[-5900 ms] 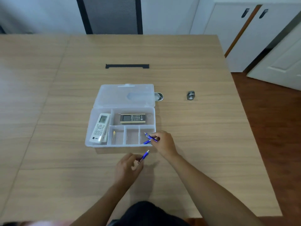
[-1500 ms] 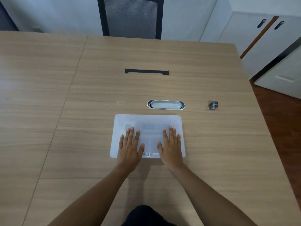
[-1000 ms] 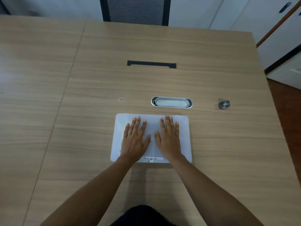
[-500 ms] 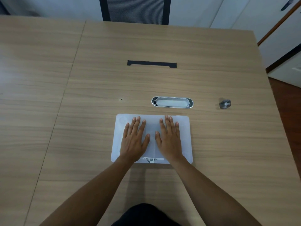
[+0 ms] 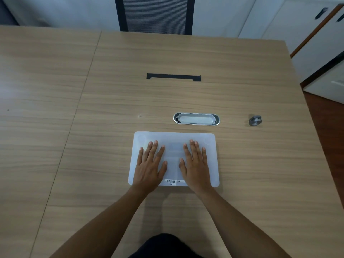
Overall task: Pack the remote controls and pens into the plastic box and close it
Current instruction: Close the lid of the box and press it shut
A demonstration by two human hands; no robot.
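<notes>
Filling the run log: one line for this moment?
box: lid closed | left hand: flat on lid | right hand: flat on lid | contents: hidden

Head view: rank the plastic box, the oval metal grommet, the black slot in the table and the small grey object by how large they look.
1. Plastic box, by far the largest.
2. and 3. Black slot and oval metal grommet: similar length, and the slot lies farther away, so I won't rank them.
4. Small grey object, smallest.

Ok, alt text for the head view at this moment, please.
Two bare hands, left hand and right hand, lie flat with fingers spread on the lid of a closed frosted box on a wooden table. Beyond the box sit an oval metal grommet and a small grey object.
</notes>
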